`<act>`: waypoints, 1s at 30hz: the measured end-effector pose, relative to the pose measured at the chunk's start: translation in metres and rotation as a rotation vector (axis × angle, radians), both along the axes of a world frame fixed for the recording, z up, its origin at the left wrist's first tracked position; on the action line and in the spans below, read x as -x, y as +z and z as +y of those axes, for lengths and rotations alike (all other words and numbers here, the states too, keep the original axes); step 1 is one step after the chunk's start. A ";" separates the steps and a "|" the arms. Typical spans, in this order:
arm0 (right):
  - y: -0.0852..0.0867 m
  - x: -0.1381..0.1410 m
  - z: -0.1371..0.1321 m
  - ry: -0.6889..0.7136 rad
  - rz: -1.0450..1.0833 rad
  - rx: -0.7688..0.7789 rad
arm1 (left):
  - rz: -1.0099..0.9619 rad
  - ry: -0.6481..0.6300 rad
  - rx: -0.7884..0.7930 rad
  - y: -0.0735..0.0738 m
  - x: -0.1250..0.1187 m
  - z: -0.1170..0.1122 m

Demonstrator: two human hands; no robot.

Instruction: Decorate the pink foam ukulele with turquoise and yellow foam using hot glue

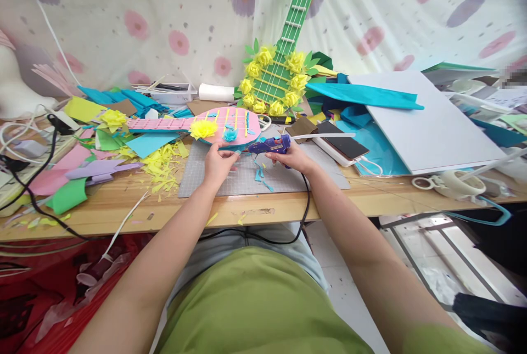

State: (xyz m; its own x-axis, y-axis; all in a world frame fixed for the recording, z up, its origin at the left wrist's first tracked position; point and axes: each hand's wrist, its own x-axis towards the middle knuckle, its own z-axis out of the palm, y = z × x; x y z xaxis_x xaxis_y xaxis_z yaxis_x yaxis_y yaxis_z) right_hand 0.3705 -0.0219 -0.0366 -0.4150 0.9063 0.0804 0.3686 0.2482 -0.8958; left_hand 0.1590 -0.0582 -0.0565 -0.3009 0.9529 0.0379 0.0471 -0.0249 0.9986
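Observation:
My right hand (pixel 295 157) is wrapped round a purple hot glue gun (pixel 268 146), its nozzle aimed left. A long white glue stick (pixel 323 136) juts from the gun's back end. Close to the nozzle, my left hand (pixel 219 166) pinches a small blue paper piece (pixel 237 152). Just behind both hands lies a pink paper guitar (pixel 242 118) with yellow strips, a yellow paper flower (pixel 203 129) and a blue paper flower (pixel 229 134) on its body. Blue paper scraps (pixel 259 174) are scattered on the grey cutting mat (pixel 197 178) below the gun.
A green paper guitar (pixel 274 79) ringed with yellow flowers leans on the curtain. A phone (pixel 342 139) on a white power bank and a white board (pixel 432 123) are at right. Yellow shreds (pixel 164 167) and coloured paper cover the left. The gun's black cord (pixel 307 206) hangs over the edge.

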 end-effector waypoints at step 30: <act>-0.004 0.004 0.002 -0.025 0.039 -0.018 | -0.041 0.028 -0.005 -0.003 0.000 0.001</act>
State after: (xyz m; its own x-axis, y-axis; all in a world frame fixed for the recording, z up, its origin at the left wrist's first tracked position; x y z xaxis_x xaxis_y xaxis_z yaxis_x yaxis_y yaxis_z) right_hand 0.3669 -0.0197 -0.0405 -0.3884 0.9146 0.1126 0.3396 0.2556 -0.9052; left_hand 0.1593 -0.0574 -0.0598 -0.3288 0.9439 0.0300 0.0070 -0.0294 0.9995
